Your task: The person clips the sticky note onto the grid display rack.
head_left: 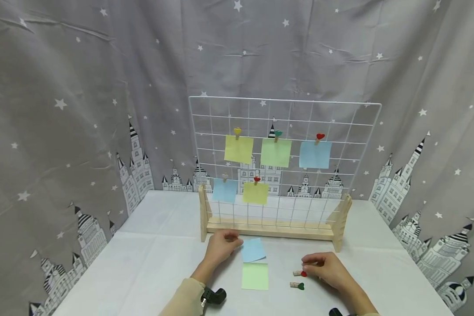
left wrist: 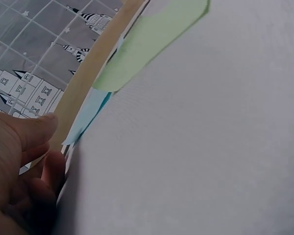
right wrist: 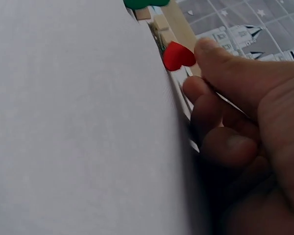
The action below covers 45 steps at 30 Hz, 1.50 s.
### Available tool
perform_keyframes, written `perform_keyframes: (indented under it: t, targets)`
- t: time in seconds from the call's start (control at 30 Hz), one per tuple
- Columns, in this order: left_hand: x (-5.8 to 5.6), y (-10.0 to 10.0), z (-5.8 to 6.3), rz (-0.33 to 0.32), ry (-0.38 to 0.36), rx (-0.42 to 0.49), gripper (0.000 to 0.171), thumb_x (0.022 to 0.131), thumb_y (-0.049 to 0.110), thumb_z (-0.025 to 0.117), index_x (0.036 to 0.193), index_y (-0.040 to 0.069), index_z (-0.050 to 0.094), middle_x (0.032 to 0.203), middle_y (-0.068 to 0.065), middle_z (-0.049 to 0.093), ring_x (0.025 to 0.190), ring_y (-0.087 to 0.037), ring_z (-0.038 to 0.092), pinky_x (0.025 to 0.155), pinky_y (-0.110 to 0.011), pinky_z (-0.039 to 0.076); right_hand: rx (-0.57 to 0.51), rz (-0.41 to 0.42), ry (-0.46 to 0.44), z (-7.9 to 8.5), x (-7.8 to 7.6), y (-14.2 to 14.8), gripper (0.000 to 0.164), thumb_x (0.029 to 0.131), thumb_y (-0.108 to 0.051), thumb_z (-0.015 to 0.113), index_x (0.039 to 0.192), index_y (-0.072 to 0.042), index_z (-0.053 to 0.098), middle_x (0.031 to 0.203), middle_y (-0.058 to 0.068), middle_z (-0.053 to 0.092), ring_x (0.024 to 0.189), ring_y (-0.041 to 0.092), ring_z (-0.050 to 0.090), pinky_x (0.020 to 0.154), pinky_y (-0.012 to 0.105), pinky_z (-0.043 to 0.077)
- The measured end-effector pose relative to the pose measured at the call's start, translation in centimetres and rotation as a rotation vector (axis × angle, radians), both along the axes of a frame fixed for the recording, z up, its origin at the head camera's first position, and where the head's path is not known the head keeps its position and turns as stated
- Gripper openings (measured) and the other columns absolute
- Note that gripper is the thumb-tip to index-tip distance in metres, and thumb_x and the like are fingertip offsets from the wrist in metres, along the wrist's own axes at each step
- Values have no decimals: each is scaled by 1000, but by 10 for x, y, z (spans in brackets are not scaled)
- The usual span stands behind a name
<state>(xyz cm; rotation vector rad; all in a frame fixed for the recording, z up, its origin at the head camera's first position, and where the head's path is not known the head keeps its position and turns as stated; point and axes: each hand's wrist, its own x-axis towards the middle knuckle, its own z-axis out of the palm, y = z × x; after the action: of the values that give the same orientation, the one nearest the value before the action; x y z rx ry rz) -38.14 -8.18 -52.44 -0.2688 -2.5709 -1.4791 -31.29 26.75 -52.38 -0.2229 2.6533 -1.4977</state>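
My left hand (head_left: 221, 249) is at the left edge of a light blue sticky note (head_left: 253, 250) on the white table. In the left wrist view its thumb and bent fingers stand apart, close to the blue note's corner. Just below that note lies a pale green sticky note (head_left: 255, 276). My right hand (head_left: 327, 268) hovers at a small wooden clothespin with a red heart (right wrist: 178, 56). Thumb and forefinger are parted right beside the heart. A second clothespin, with a dark green heart (head_left: 301, 286), lies just below it.
Behind the notes stands a white wire grid (head_left: 284, 175) in a wooden base (head_left: 270, 229). Clothespins with hearts hold several notes on it, among them a yellow note (head_left: 238, 149), a green note (head_left: 275, 153) and a blue note (head_left: 315, 156). A grey curtain (head_left: 83, 66) hangs behind.
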Motion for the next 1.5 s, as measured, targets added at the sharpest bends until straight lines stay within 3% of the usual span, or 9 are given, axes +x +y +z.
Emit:
perform_keyframes:
  t: [0.23, 0.77, 1.27, 1.5]
  targets:
    - [3, 2, -4, 39, 64, -121, 24, 78, 30, 77, 94, 13, 72, 80, 8, 67, 78, -10, 62, 69, -30, 49, -26, 60, -6, -3, 3, 4, 33, 75, -32, 79, 100, -10, 73, 93, 3, 72, 68, 8, 55, 55, 22, 47]
    - [4, 7, -5, 85, 74, -249, 13, 76, 30, 77, 84, 21, 73, 71, 12, 61, 66, -6, 54, 60, -28, 41, 18, 32, -25, 0, 5, 5, 28, 69, -32, 82, 87, -13, 73, 77, 0, 68, 54, 7, 49, 45, 23, 43]
    - [6, 8, -8, 116, 96, -236, 4, 80, 26, 74, 79, 25, 70, 75, 10, 64, 69, -8, 55, 63, -29, 42, 41, 55, -15, -1, 8, 4, 21, 71, -31, 81, 82, -15, 72, 73, 0, 67, 50, 7, 48, 42, 24, 43]
    - [4, 8, -5, 123, 66, -211, 8, 81, 30, 73, 79, 23, 70, 78, 10, 66, 73, -8, 58, 66, -31, 45, -52, 70, -17, 5, 7, 4, 23, 72, -25, 81, 85, -9, 71, 80, 6, 68, 53, 7, 50, 43, 23, 44]
